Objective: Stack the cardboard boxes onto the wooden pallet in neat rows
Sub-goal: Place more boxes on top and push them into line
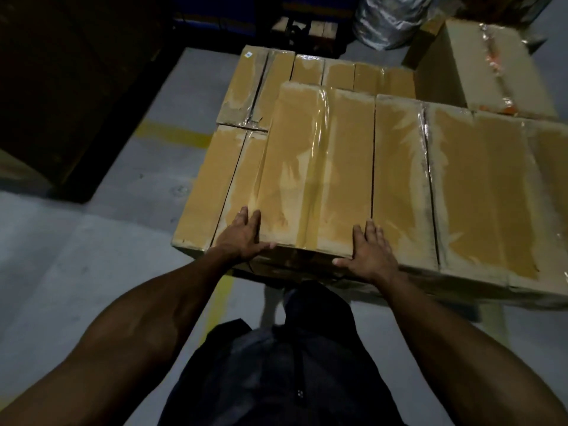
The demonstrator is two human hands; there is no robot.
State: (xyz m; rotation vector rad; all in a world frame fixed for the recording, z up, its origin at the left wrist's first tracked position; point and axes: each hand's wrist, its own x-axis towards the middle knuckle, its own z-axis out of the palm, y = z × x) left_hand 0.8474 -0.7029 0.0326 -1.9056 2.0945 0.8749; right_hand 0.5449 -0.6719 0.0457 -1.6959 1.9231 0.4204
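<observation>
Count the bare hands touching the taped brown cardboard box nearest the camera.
2: left hand on the near-left corner of the taped brown cardboard box, right hand on its near-right corner.

The cardboard boxes [319, 167] are seen in yellow-brown, streaked with paler, glossy patches of clear tape. Left of the boxes, the grey floor [92, 241] is crossed by yellow painted lines [172, 135]. Behind the boxes, a larger box [479, 69] is marked with orange along its taped seam.
</observation>
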